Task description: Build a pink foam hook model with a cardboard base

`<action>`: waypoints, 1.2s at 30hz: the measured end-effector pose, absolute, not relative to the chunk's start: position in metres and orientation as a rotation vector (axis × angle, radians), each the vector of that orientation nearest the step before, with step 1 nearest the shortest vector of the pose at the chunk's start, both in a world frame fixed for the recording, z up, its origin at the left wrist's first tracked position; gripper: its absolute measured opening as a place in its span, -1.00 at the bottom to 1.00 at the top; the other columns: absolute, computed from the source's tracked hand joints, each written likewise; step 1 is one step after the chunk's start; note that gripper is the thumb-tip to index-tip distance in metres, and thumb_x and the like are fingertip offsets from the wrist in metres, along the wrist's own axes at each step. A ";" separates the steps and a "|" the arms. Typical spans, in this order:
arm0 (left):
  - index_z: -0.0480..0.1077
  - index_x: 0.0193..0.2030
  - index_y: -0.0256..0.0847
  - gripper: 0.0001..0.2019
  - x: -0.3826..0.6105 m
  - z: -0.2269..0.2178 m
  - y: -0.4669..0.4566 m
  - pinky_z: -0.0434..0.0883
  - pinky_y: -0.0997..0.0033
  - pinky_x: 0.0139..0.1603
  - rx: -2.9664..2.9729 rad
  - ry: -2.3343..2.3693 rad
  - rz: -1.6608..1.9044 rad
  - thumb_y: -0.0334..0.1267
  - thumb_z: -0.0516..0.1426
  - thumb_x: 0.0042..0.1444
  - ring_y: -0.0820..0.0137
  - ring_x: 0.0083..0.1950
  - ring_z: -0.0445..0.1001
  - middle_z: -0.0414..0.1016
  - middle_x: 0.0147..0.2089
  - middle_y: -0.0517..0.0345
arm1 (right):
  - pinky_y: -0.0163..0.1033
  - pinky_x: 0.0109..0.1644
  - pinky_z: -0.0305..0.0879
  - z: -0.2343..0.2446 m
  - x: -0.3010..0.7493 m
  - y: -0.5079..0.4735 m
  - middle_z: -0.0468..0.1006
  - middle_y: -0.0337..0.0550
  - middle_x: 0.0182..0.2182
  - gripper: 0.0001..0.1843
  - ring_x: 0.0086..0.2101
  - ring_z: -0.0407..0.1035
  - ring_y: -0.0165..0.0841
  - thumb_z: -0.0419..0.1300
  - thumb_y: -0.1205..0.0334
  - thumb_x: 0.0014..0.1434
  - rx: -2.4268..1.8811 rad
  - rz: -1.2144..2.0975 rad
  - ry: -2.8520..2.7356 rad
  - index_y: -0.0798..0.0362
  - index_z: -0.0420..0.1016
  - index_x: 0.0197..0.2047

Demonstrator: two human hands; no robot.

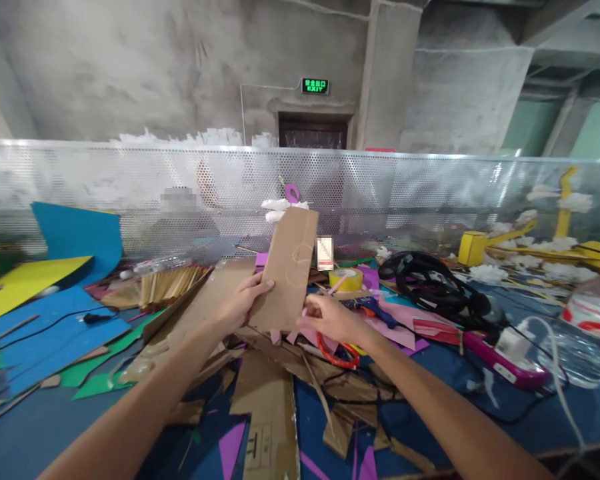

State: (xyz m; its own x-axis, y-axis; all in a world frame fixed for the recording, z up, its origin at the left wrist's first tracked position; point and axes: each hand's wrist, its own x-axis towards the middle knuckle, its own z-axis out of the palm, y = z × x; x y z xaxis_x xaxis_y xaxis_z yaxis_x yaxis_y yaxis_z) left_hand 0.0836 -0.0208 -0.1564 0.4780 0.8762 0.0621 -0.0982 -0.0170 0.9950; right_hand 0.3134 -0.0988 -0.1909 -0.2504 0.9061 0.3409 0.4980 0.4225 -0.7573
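An upright piece of brown cardboard (291, 267) with a slanted top stands in front of me above the cluttered table. My left hand (243, 300) grips its left edge, thumb across the near face. At the lower right edge, the fingers of my right hand (330, 317) are pinched together on the same piece. Just beyond my right hand lie a yellow tape roll (347, 281) and a blue glue gun (377, 311). Red scissors handles (337, 357) show below that hand. Under both hands are scattered cardboard scraps (265, 387) and pink and purple cuttings.
A perforated metal barrier (230, 173) runs along the back. On the right are a black strapped headset (435, 283), a magenta power strip (505, 360) with a white cable, and a large plastic bottle (593, 327). Blue sheets (70, 340) and wooden sticks (170, 287) lie left.
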 end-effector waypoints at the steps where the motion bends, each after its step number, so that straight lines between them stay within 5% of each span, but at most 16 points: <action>1: 0.44 0.17 -0.18 -0.45 0.084 -0.156 -0.019 0.60 0.30 -0.19 1.328 0.756 0.952 -0.11 0.36 0.05 0.17 -0.13 0.67 0.67 0.00 -0.05 | -0.25 -0.21 0.34 -0.186 0.316 -0.104 0.65 -0.15 -0.36 -0.76 -0.32 0.51 -0.27 0.40 0.08 0.11 -1.303 0.530 -2.051 0.04 0.59 -0.23; 6: 0.44 0.15 -0.13 -0.56 0.078 -0.158 -0.008 0.59 0.40 -0.12 1.200 0.730 1.118 -0.22 0.32 0.13 0.27 -0.03 0.64 0.64 0.10 0.02 | -0.19 -0.12 0.29 -0.169 0.317 -0.129 0.67 -0.09 -0.35 -0.90 -0.25 0.54 -0.17 0.36 0.16 0.10 -1.640 0.238 -2.554 0.01 0.63 -0.35; 11: 0.29 0.27 0.05 -0.52 0.075 -0.164 -0.006 0.58 0.35 0.04 1.260 0.724 1.139 -0.03 0.24 0.26 0.30 0.14 0.56 0.50 0.28 0.09 | -0.15 -0.08 0.27 -0.178 0.311 -0.132 0.64 -0.02 -0.38 -0.93 -0.24 0.52 -0.13 0.31 0.32 0.03 -1.646 0.034 -2.611 0.05 0.54 -0.47; 19: 0.22 0.20 0.00 -0.45 0.072 -0.162 -0.010 0.55 0.26 0.08 1.427 0.677 1.099 0.11 0.27 0.19 0.27 0.14 0.55 0.48 0.25 0.04 | -0.24 -0.27 0.33 -0.172 0.324 -0.112 0.49 -0.18 -0.39 -0.58 -0.37 0.39 -0.32 -0.03 -0.08 0.45 -1.166 0.529 -1.827 -0.01 0.39 -0.31; 23: 0.34 0.17 -0.12 -0.40 0.072 -0.163 -0.011 0.57 0.25 -0.07 1.518 0.684 0.993 0.08 0.36 0.08 0.20 -0.04 0.63 0.61 0.08 -0.04 | -0.28 -0.32 0.45 -0.177 0.327 -0.102 0.53 -0.13 -0.21 -0.53 -0.22 0.44 -0.28 0.16 -0.28 0.31 -0.943 0.766 -1.609 -0.01 0.49 -0.21; 28: 0.50 0.09 -0.23 -0.40 0.083 -0.160 -0.018 0.54 0.30 -0.20 1.722 0.710 0.961 0.12 0.37 0.02 0.16 -0.18 0.63 0.67 -0.09 -0.05 | -0.36 -0.57 0.18 -0.183 0.318 -0.102 0.42 -0.27 -0.43 -0.56 -0.58 0.24 -0.48 0.24 -0.21 0.28 -0.913 0.889 -1.609 0.02 0.61 -0.13; 32: 0.47 0.19 -0.20 -0.38 0.088 -0.158 -0.024 0.54 0.32 -0.20 1.683 0.658 1.022 0.09 0.36 0.06 0.16 -0.12 0.62 0.65 -0.07 -0.05 | -0.36 -0.62 0.01 -0.187 0.315 -0.097 0.31 -0.34 -0.56 -0.49 -0.65 0.15 -0.51 0.31 -0.23 0.20 -0.891 0.871 -1.374 0.05 0.66 -0.08; 36: 0.38 0.24 -0.15 -0.32 0.092 -0.161 -0.028 0.57 0.35 -0.14 1.393 0.561 1.062 -0.04 0.44 0.00 0.31 -0.14 0.61 0.58 0.02 -0.03 | -0.36 -0.59 0.14 -0.188 0.317 -0.089 0.40 -0.31 -0.48 -0.51 -0.62 0.18 -0.52 0.37 -0.22 0.14 -0.781 0.847 -1.136 0.01 0.66 -0.07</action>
